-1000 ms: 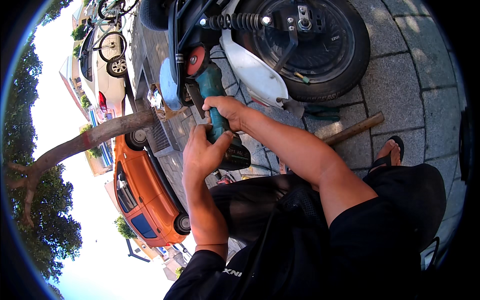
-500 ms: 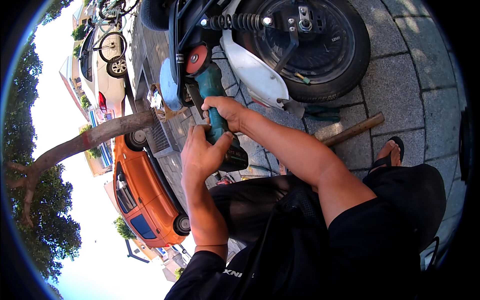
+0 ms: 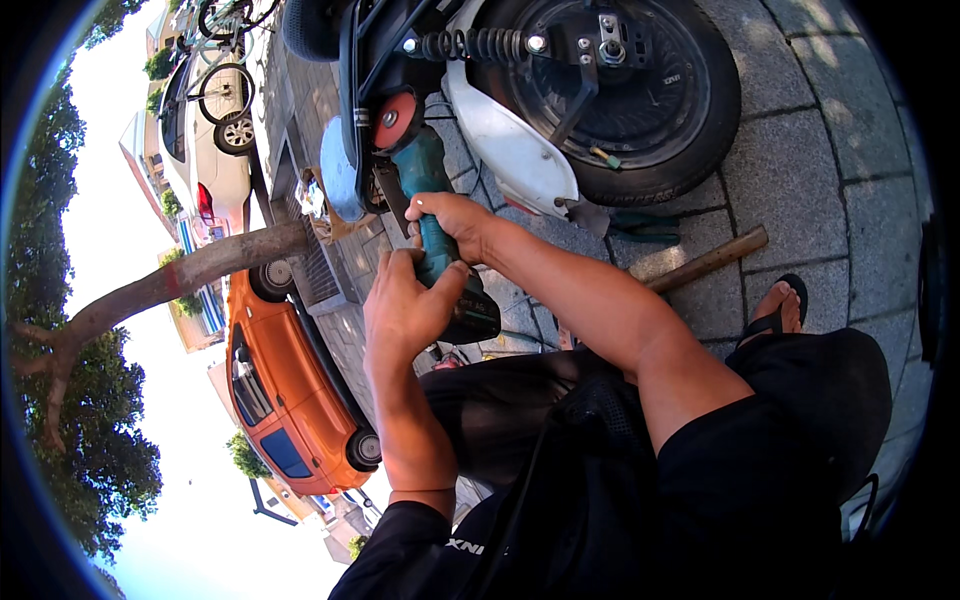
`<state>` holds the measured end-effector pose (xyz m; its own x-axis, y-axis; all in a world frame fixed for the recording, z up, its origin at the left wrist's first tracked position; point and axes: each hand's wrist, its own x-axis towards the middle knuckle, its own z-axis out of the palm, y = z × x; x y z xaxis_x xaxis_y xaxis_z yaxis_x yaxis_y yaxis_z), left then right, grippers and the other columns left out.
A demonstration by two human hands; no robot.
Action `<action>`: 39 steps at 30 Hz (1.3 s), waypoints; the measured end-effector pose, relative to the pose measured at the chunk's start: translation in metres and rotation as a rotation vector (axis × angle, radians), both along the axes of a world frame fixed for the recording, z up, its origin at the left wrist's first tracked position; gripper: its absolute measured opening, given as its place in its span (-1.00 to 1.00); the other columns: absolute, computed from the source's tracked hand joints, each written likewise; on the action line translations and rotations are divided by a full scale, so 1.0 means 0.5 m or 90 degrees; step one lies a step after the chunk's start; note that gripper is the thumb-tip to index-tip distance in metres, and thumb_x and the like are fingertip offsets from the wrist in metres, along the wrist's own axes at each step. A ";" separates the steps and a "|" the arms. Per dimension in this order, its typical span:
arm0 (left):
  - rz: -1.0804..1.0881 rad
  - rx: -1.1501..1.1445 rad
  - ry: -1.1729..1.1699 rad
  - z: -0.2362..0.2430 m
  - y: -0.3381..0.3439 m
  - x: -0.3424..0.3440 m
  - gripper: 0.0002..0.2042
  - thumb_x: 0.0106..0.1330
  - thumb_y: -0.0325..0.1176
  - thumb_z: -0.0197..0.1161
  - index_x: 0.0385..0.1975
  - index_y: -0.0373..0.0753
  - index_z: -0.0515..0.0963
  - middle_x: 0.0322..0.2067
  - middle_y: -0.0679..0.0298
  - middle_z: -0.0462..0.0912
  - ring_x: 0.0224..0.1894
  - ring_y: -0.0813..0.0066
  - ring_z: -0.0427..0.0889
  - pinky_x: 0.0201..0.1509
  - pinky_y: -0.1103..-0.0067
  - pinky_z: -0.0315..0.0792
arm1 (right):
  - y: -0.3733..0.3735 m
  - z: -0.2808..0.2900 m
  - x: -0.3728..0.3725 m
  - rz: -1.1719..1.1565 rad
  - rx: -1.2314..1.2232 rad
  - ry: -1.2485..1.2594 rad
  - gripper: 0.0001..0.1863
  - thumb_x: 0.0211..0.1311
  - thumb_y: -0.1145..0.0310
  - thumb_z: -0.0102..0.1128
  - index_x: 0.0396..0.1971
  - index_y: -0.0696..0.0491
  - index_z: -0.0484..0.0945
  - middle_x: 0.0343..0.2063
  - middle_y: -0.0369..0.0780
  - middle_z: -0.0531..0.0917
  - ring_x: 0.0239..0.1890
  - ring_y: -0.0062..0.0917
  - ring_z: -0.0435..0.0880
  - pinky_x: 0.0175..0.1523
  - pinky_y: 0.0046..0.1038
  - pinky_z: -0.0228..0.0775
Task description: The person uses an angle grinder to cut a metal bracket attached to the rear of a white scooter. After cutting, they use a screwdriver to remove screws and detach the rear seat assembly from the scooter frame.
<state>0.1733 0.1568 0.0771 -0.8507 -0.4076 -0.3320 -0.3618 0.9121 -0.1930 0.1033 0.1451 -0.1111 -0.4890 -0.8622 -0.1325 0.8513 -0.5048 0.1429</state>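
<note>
A teal cordless angle grinder (image 3: 425,160) with a red disc (image 3: 393,122) is held against the dark frame (image 3: 360,70) of a two-wheeler, beside a silver curved panel (image 3: 340,150). My right hand (image 3: 450,225) is closed round the grinder body. My left hand (image 3: 410,300) grips its lower part, near the black battery (image 3: 470,315). A white body panel (image 3: 510,150) and the black wheel (image 3: 680,110) with a coil shock (image 3: 470,45) are just right of the grinder.
On the paving (image 3: 780,190) lie a wooden handle (image 3: 710,258) and a green-handled tool (image 3: 640,225). A tree branch (image 3: 180,275), an orange car (image 3: 290,400), a beige car (image 3: 220,180) and bicycles (image 3: 218,90) are to the left.
</note>
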 end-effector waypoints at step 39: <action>0.022 -0.033 -0.020 0.002 0.016 -0.013 -0.30 0.28 0.11 0.46 0.15 -0.45 0.62 0.08 -0.13 0.70 0.15 -0.06 0.71 0.27 0.27 0.51 | 0.004 -0.001 -0.014 0.019 0.002 0.022 -0.84 0.21 0.35 0.33 -0.28 0.06 0.58 -0.52 -0.22 0.62 -0.54 -0.47 0.62 -0.33 -0.35 0.64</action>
